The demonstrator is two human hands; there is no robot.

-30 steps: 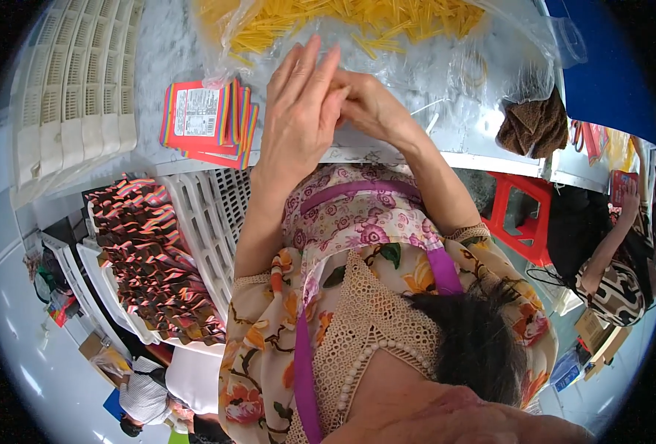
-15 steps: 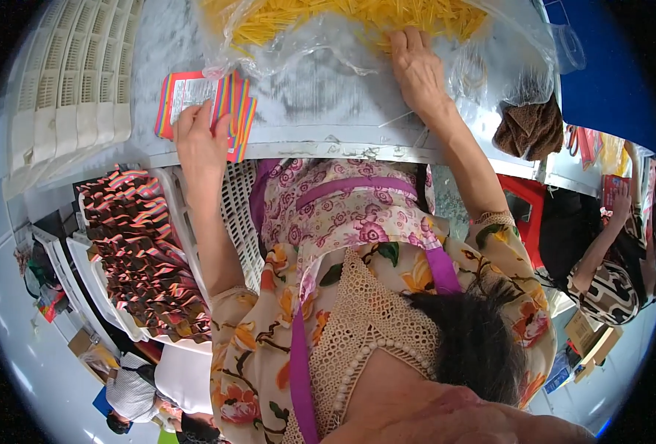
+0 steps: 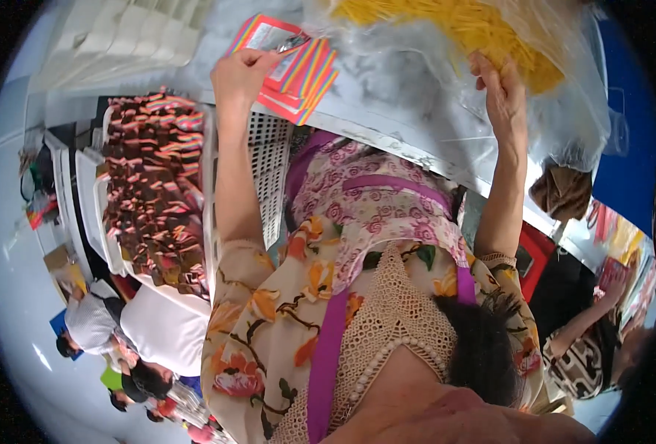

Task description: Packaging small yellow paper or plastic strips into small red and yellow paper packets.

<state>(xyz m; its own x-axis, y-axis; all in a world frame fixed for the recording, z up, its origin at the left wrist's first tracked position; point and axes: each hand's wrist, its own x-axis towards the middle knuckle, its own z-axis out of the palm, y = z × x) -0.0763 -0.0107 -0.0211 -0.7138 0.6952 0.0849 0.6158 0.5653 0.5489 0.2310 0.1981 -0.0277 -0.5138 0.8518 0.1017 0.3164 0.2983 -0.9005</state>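
Observation:
A small stack of flat red packets (image 3: 287, 98) with rainbow-striped edges lies fanned near the table's front edge, at the left. My left hand (image 3: 238, 80) pinches the edge of the top packet (image 3: 263, 35), which has a pale label; a dark gap shows at its striped end. At the right, my right hand (image 3: 504, 92) is at the near edge of a heap of thin yellow strips (image 3: 468, 29) in a clear plastic bag (image 3: 424, 59). Its fingers are curled together; whatever is between them is too small or blurred to make out.
Stacked white plastic baskets (image 3: 121, 37) stand at the far left. A crate of brown, striped-edged packets (image 3: 154, 200) sits at my left, beside a white perforated basket (image 3: 269, 163). A brown cloth (image 3: 561, 191) lies at the right table edge. Other people work nearby, one at the right (image 3: 583, 362).
My left hand now pinches the top packet, whose end has parted. My right hand has drawn back slightly from the yellow strips. The whole view has turned and shifted.

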